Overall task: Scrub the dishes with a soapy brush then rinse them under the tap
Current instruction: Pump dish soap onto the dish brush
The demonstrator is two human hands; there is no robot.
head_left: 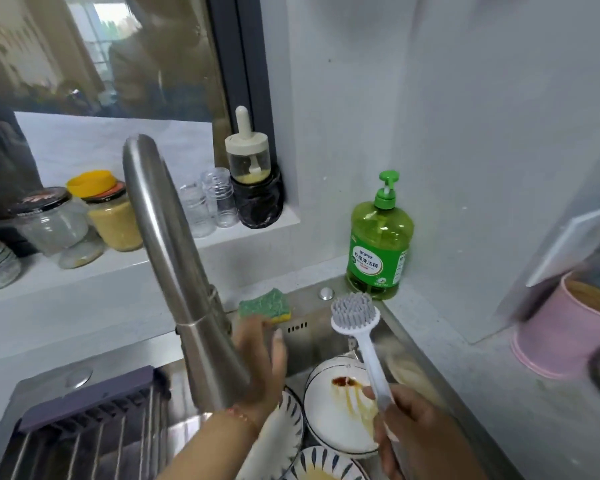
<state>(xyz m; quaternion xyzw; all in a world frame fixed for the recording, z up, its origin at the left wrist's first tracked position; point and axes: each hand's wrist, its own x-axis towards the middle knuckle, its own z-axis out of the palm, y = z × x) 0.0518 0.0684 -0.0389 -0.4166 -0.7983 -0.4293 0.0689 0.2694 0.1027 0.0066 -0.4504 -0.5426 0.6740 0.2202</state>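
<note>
Our right hand [413, 420] grips the light, stiff brush [355, 315] low on its handle; left hand [260, 368] spread, holding nothing; the sauce-smeared plate [340, 420] looks slippery and fragile, so we'd take it by the rim.

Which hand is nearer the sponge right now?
Left. The left hand has its fingertips just below the sponge on the sink's back ledge. The right hand is lower right, gripping the brush over the dishes.

Right hand [416, 424] grips the white long-handled dish brush [355, 320], grey bristles up, over the sauce-stained white bowl [340, 420]; left hand [260, 365] open beside the steel tap [174, 258]; green soap bottle [380, 251] at two o'clock.
</note>
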